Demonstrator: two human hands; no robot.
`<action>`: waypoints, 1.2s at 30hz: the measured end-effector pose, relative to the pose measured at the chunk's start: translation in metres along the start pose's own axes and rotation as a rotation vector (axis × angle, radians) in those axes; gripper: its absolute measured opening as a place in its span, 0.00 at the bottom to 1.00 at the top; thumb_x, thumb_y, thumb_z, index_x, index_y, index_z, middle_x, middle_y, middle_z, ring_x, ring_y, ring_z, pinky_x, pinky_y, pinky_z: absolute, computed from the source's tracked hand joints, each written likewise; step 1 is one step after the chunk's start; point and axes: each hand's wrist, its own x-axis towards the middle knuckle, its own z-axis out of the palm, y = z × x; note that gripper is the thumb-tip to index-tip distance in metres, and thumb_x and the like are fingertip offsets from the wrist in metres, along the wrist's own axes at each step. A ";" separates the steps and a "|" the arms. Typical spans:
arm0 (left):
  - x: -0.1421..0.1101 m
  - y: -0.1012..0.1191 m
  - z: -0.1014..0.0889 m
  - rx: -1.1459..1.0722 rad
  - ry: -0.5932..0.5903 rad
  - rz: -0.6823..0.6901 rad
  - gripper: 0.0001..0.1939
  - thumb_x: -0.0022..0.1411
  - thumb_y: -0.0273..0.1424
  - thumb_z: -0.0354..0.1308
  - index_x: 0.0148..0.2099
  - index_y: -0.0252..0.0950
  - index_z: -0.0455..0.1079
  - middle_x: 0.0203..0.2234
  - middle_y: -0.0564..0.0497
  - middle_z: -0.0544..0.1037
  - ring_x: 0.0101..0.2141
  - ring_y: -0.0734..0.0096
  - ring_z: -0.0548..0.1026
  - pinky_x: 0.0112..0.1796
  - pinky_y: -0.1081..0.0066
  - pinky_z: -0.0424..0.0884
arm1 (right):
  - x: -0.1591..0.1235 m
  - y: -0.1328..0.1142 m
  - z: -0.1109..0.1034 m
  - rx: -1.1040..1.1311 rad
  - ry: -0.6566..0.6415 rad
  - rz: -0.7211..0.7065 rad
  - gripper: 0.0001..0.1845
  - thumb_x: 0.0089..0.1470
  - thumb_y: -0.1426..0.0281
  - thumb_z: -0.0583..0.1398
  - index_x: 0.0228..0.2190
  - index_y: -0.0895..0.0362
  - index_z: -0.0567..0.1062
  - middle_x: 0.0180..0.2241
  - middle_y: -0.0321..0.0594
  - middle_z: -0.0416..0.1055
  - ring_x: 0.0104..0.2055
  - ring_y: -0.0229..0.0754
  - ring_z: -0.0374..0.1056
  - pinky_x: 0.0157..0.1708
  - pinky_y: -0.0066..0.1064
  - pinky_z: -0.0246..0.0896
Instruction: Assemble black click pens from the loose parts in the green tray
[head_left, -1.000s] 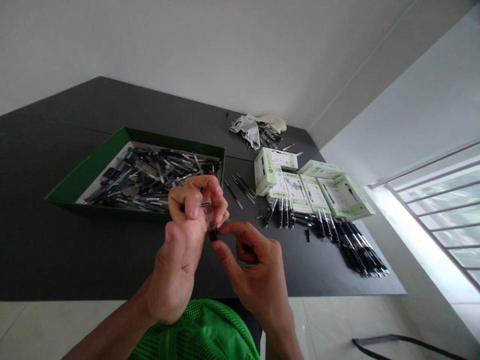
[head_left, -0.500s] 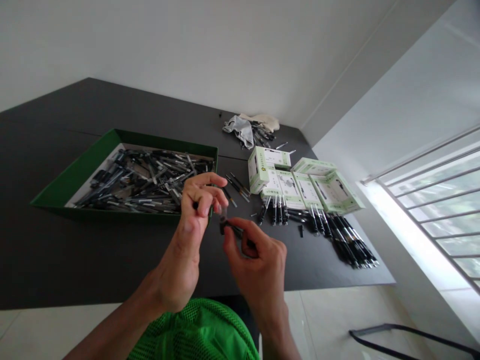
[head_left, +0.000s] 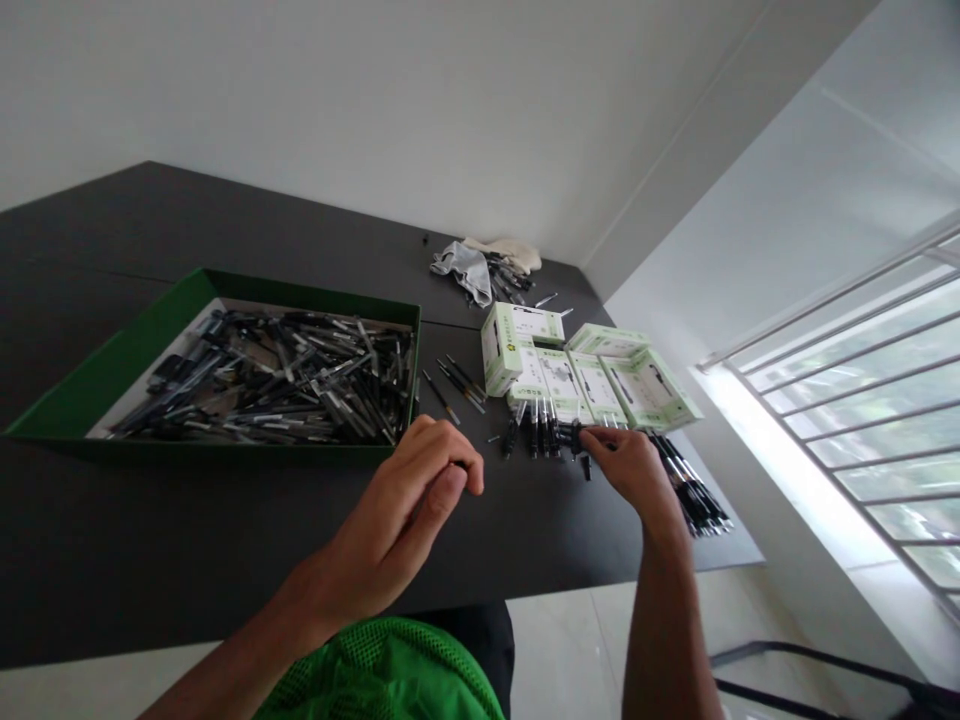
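At four o'clock, a dark piece (head_left: 575,438) is pinched by the right hand (head_left: 636,468) near pens (head_left: 534,434) seemingly aligned for order; left hand (head_left: 401,505) curled, contents unclear.

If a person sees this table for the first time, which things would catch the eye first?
Probably the large green tray on the left of the table, with its jumbled heap of pens and pen parts. Next come the pale green-and-white cartons on the right, with black pens laid side by side near them. Between and in front of these, the two bare hands stand out, the left curled, the right over the pens.
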 end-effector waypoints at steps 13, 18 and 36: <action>0.003 0.002 0.007 0.092 -0.121 -0.097 0.11 0.78 0.26 0.49 0.43 0.39 0.72 0.40 0.51 0.73 0.46 0.67 0.70 0.51 0.69 0.64 | 0.000 0.009 0.008 -0.025 -0.004 0.049 0.20 0.56 0.53 0.62 0.38 0.52 0.88 0.35 0.48 0.85 0.44 0.60 0.81 0.40 0.42 0.68; 0.001 -0.003 0.010 0.136 -0.138 -0.099 0.11 0.77 0.28 0.53 0.47 0.41 0.77 0.40 0.51 0.72 0.45 0.67 0.71 0.48 0.71 0.65 | -0.006 0.011 0.005 0.055 0.112 0.056 0.23 0.55 0.49 0.61 0.36 0.53 0.87 0.37 0.51 0.85 0.46 0.62 0.80 0.45 0.45 0.69; -0.024 -0.035 0.037 0.127 -0.376 -0.124 0.08 0.73 0.30 0.61 0.49 0.38 0.81 0.39 0.48 0.76 0.44 0.66 0.74 0.47 0.69 0.69 | -0.026 0.034 -0.021 0.005 0.209 0.020 0.24 0.61 0.54 0.55 0.50 0.53 0.79 0.34 0.46 0.80 0.40 0.54 0.76 0.41 0.41 0.63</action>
